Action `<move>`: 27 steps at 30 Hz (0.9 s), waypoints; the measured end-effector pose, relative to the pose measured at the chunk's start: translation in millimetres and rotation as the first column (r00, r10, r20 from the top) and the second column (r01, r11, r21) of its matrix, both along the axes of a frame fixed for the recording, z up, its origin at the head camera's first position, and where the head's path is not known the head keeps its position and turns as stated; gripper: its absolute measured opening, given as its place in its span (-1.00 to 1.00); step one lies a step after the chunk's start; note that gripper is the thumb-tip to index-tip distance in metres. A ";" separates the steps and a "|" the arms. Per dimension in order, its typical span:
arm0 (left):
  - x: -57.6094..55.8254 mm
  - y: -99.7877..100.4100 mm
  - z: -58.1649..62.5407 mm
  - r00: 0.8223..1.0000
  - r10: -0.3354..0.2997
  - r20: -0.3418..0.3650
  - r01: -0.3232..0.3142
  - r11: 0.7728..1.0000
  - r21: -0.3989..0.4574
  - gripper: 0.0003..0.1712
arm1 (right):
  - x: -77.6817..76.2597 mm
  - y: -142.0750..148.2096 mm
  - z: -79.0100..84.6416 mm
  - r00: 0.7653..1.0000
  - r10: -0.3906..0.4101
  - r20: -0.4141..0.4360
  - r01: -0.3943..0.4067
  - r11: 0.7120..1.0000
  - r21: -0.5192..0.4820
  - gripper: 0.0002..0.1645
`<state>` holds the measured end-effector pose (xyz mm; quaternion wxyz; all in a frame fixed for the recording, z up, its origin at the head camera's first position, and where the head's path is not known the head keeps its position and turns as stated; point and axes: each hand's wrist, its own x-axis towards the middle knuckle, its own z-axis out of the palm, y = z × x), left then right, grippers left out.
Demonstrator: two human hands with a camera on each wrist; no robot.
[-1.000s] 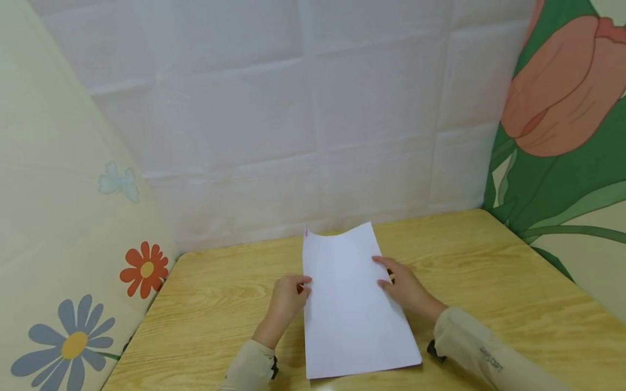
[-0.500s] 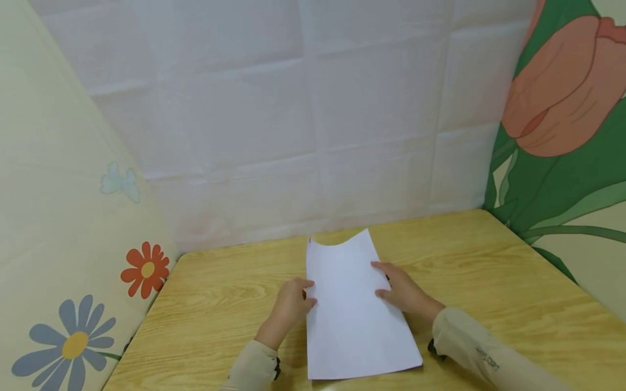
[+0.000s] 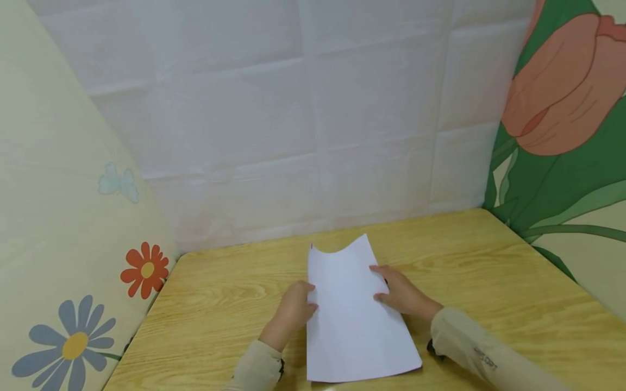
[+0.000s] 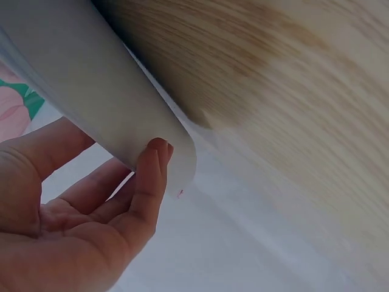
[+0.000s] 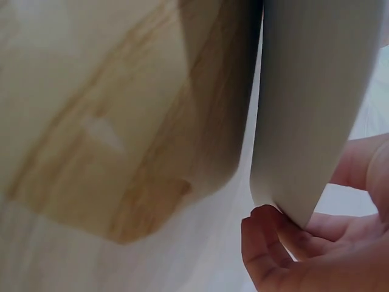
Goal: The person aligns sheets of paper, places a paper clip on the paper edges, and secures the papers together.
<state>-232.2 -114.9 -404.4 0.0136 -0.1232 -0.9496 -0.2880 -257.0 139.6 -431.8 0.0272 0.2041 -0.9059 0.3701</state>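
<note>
A white sheet of paper [image 3: 349, 320], perhaps several sheets together, is held over the table with its far edge sagging in a curve. A small red mark shows by its far left corner. My left hand [image 3: 293, 309] grips the left edge, thumb on the upper face. In the left wrist view the fingers of the left hand [image 4: 91, 213] lie against the paper's underside [image 4: 115, 91]. My right hand [image 3: 405, 292] pinches the right edge a bit farther out. The right wrist view has the right hand's [image 5: 322, 243] fingertips behind the paper [image 5: 310, 109].
The wood-grain table [image 3: 220, 304] spreads out around the paper. Behind it hangs a creased white cloth [image 3: 303, 119]. Flower-printed panels stand at the left [image 3: 63, 217] and right [image 3: 567, 190] sides.
The paper's far edge has dropped lower and come nearer, its sag deepening. Both hands have come slightly nearer with it, keeping their hold on the edges.
</note>
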 end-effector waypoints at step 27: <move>-1.0 5.6 -6.5 0.989 -0.102 -0.107 0.061 0.941 -0.333 -0.69 | 0.4 -2.2 -2.1 1.000 0.021 -0.020 -0.020 0.998 0.059 -0.27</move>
